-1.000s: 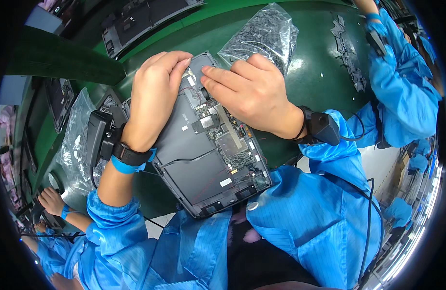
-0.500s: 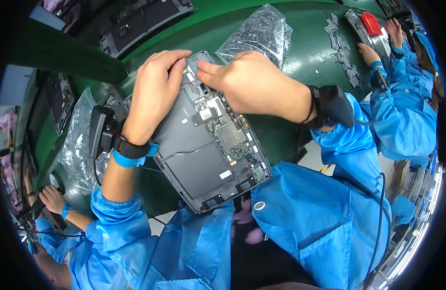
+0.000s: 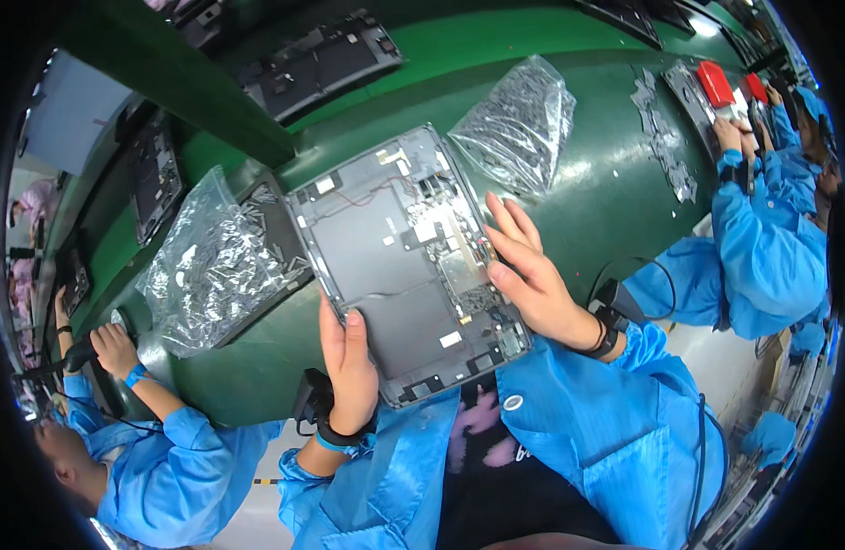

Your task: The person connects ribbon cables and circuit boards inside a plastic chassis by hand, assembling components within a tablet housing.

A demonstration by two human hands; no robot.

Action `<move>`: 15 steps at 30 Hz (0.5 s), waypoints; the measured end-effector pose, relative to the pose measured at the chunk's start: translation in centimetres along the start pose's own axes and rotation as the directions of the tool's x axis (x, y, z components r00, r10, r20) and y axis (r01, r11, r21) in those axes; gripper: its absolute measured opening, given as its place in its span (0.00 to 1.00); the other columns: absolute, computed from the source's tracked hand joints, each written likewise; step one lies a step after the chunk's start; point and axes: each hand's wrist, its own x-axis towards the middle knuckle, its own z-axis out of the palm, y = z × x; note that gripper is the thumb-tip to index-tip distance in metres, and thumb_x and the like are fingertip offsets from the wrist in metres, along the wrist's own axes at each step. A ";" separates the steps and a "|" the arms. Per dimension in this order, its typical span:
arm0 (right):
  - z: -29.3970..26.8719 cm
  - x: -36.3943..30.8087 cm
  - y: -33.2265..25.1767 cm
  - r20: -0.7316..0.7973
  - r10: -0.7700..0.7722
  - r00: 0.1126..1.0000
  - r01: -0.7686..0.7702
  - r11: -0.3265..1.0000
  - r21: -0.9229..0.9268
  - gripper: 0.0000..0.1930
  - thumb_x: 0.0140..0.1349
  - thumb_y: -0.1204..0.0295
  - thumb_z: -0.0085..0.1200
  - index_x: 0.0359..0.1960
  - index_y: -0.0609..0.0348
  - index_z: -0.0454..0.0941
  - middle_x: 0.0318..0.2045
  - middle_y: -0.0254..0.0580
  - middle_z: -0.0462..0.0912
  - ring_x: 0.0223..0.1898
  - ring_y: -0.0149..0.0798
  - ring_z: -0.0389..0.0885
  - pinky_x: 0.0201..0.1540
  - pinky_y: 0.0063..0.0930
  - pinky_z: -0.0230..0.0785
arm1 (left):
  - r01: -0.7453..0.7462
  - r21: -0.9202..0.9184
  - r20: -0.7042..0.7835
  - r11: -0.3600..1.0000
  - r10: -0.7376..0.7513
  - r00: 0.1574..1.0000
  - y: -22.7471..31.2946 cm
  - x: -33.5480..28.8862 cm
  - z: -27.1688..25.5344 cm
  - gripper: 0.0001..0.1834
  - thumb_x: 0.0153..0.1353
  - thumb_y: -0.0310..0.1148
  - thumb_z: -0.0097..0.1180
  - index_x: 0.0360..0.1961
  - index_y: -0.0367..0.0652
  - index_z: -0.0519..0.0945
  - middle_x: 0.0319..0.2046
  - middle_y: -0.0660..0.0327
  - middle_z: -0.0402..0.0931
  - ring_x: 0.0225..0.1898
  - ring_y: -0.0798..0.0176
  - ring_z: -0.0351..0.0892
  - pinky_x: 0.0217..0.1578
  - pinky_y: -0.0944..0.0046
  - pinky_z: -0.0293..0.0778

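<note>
Head view shows one opened grey laptop base (image 3: 400, 261) lying on the green table (image 3: 597, 183), tilted so its near corner overhangs the table's front edge toward the person's lap. Two hands hold it. The left hand (image 3: 347, 362) grips the near left edge, thumb lying on the inner surface and fingers underneath. The right hand (image 3: 525, 270) rests flat along the right edge, fingers spread loosely on the circuit board area, clasping nothing.

Two clear plastic bags lie on the table: one crumpled bag (image 3: 521, 124) just beyond the base's far right corner, and one larger bag (image 3: 216, 266) to the left, lying over a dark tray (image 3: 278, 240) and close against the base's left edge. One more dark laptop shell (image 3: 317, 60) sits further back by a green beam (image 3: 180, 87).

Two co-workers in blue coats flank the person: one at the left (image 3: 166, 458), one at the right (image 3: 762, 247) beside two red items (image 3: 716, 82).

Bare table shows to the right of the base, between it and a row of small grey parts (image 3: 661, 137).
</note>
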 end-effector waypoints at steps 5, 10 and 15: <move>-0.4 0.9 -2.9 0.012 0.188 0.982 -0.154 0.766 0.624 0.27 0.71 0.71 0.47 0.67 0.71 0.58 0.66 0.46 0.66 0.66 0.35 0.63 0.67 0.29 0.53 | 0.127 -0.271 0.076 0.954 -0.110 0.991 0.0 -0.8 0.3 0.30 0.72 0.35 0.43 0.70 0.32 0.53 0.67 0.50 0.58 0.68 0.57 0.56 0.67 0.61 0.48; -4.6 5.8 -2.2 -0.096 0.235 0.967 -0.158 0.855 0.493 0.27 0.68 0.69 0.51 0.66 0.67 0.63 0.62 0.42 0.70 0.62 0.33 0.67 0.65 0.28 0.57 | -0.218 0.229 0.059 0.949 0.209 0.976 2.2 3.0 -1.7 0.28 0.70 0.33 0.45 0.68 0.34 0.61 0.71 0.48 0.52 0.73 0.51 0.46 0.70 0.56 0.41; -14.3 16.4 1.8 -0.105 0.184 0.977 -0.105 0.853 0.512 0.24 0.67 0.69 0.51 0.62 0.69 0.68 0.53 0.40 0.79 0.53 0.30 0.76 0.60 0.25 0.65 | -0.185 0.003 -0.274 0.983 0.178 0.945 1.6 11.5 -11.2 0.17 0.68 0.34 0.50 0.53 0.35 0.77 0.49 0.57 0.79 0.53 0.63 0.75 0.57 0.64 0.66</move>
